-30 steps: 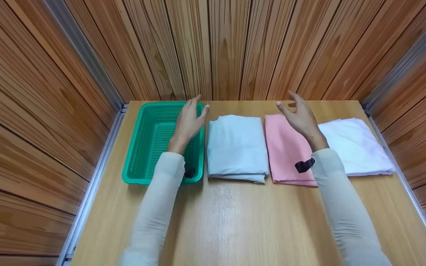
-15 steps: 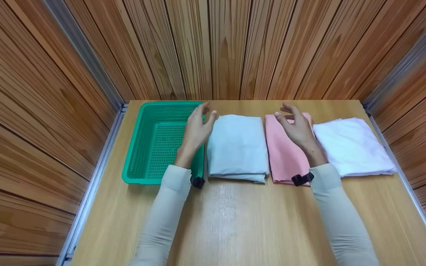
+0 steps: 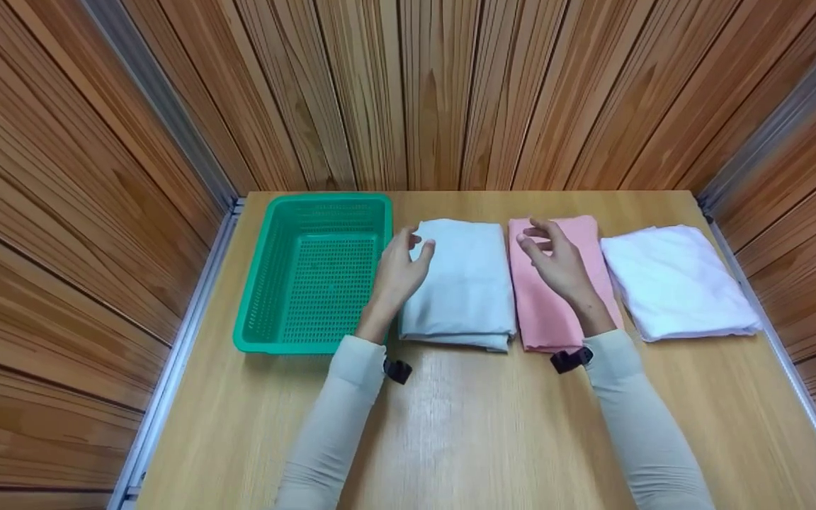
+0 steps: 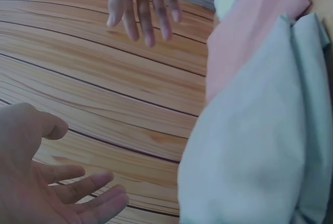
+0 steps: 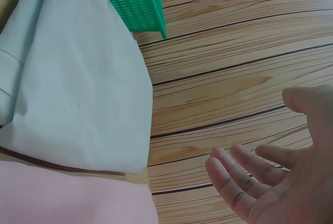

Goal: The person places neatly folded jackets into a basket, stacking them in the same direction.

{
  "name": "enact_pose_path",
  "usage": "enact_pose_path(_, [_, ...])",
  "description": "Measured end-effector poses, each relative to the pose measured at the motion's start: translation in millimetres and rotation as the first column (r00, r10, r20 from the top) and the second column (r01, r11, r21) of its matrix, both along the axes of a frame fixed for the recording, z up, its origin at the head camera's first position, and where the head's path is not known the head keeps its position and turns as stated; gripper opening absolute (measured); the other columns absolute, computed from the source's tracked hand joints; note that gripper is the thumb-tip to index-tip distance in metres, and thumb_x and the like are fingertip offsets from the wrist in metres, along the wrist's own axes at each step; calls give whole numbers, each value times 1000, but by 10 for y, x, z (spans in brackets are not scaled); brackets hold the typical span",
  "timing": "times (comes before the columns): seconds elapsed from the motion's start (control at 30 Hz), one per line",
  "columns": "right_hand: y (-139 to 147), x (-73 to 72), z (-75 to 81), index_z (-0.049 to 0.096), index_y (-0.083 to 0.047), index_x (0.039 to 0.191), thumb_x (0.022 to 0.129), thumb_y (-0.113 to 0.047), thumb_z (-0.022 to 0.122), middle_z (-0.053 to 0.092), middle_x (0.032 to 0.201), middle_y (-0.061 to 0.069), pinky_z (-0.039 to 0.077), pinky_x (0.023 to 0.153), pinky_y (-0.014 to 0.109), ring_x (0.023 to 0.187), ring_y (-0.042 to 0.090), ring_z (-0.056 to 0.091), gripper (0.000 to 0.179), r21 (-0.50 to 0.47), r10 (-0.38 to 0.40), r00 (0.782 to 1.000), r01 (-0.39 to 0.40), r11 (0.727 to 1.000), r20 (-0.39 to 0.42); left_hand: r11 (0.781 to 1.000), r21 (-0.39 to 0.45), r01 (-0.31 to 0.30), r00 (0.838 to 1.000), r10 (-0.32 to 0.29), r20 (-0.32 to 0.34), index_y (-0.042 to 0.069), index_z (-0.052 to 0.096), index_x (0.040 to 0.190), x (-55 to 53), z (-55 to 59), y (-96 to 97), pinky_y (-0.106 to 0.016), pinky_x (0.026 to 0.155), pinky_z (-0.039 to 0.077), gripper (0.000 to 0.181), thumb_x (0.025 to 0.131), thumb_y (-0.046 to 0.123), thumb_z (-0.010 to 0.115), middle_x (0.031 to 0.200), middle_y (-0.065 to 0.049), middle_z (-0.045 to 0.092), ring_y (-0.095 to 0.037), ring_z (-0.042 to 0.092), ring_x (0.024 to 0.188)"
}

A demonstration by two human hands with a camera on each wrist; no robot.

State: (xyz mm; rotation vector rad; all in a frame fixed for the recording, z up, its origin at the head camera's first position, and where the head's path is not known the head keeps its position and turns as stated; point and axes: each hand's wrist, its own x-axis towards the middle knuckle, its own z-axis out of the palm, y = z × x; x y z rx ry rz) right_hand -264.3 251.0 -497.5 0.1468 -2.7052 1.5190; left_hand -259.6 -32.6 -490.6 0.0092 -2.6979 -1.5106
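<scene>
Pale blue folded cloth lay on wooden table, between green plastic basket and pink folded cloth. There you were: left hand above its left edge, right hand above pink one, all fingers loosely bent, holding nothing. Danger, likely: gripping top layer alone could have spilled folds; low right-hand sweep could have dragged pink along, gap being narrow. White folded cloth sat farther right. Undersides hidden; left hand masked part of basket rim; sleeves cut off below.
</scene>
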Motion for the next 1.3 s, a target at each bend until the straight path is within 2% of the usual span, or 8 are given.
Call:
enact_pose_path(0.1, [-23,4,-62,41,-5,161,110,-44,56,58,152,20,56,90,28,132,39,61,66,-11,0,1000,0,1000,22,1000,-8,5,1000,-4,24,4,53,153,14,-66,46,-50,112,51,54,108,33,61,142,-18,64,-33,59,136])
enact_pose_path(0.23, [-52,1,-140,42,-4,160,110,-41,57,58,151,20,56,89,27,131,38,62,64,-27,-7,999,9,1000,53,1000,-7,25,998,-25,58,2,50,154,29,-147,107,-51,112,51,56,107,31,62,145,-20,62,-37,58,138])
enact_pose_path(0.37, [-81,14,-205,41,-3,160,110,-40,56,58,151,22,59,95,39,131,39,61,63,-43,0,997,3,999,79,999,-29,46,993,-42,106,2,46,156,47,-223,168,-49,114,50,58,107,29,60,150,-21,58,-35,56,141])
enact_pose_path(0.5, [-102,18,-278,38,-3,161,110,-44,55,55,153,23,57,103,54,132,40,60,68,-59,16,994,-10,998,112,997,-63,39,988,-29,148,3,43,159,74,-293,228,-48,118,47,60,108,29,60,154,-20,53,-34,52,145])
enact_pose_path(0.67, [-112,51,-395,35,-6,163,109,-52,54,52,157,21,54,107,54,136,39,58,74,-59,28,984,-18,998,175,995,-98,31,980,-11,201,4,38,162,138,-405,291,-50,122,42,66,107,32,61,159,-20,46,-34,44,151])
enact_pose_path(0.8, [-115,82,-507,34,-6,163,109,-51,55,50,158,21,51,112,55,142,40,55,74,-64,25,974,-11,998,224,993,-119,28,977,-2,213,3,36,163,172,-503,324,-53,127,32,68,107,30,61,163,-22,39,-37,34,155])
enact_pose_path(1.03, [-136,116,-689,32,-2,164,110,-49,54,46,161,24,43,120,57,149,43,47,75,-41,16,956,-4,999,292,989,-142,-43,959,81,273,3,31,165,182,-668,357,-60,129,21,71,106,30,61,168,-22,30,-39,25,159])
enact_pose_path(1.3, [-166,136,-847,31,3,162,109,-45,54,41,164,29,33,126,56,154,44,40,75,26,11,938,-22,999,348,981,-107,-162,925,189,329,4,20,169,193,-851,355,-59,131,21,80,105,31,60,177,-24,10,-42,15,164])
